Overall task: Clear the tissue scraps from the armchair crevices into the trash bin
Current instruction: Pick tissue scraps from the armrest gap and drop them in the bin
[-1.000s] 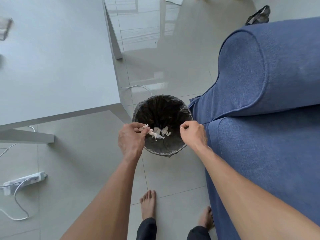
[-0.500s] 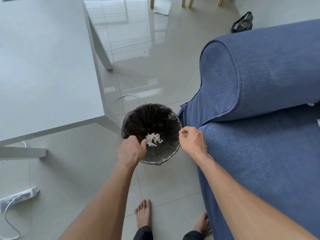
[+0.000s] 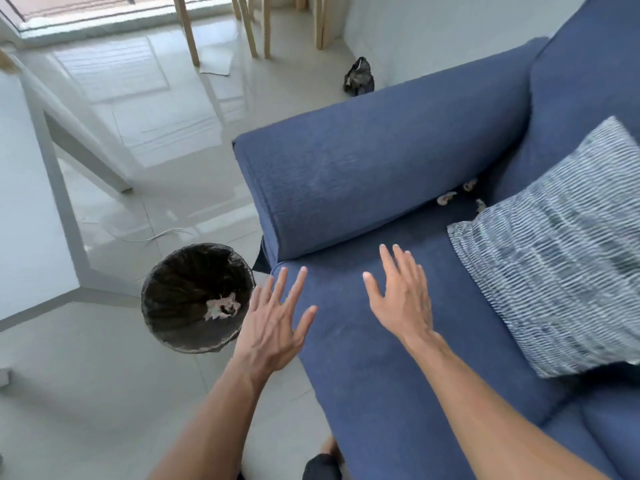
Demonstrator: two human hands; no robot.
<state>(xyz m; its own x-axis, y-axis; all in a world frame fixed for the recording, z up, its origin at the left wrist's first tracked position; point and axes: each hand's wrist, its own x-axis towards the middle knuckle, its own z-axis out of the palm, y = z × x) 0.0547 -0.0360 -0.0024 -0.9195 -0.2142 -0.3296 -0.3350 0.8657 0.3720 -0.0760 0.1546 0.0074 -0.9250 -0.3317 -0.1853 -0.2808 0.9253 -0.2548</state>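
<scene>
Empty hands (both spread) over armchair (image 3: 398,358)

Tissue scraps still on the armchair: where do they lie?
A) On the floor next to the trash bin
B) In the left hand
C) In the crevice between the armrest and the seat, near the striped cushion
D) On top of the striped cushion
C: three small white tissue scraps sit in the crevice where the armrest meets the seat, just beyond the striped cushion; both hands are open and empty.

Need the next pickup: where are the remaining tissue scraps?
Head view, upper right: scraps sit in the crevice under the armrest, just left of the striped pillow.
</scene>
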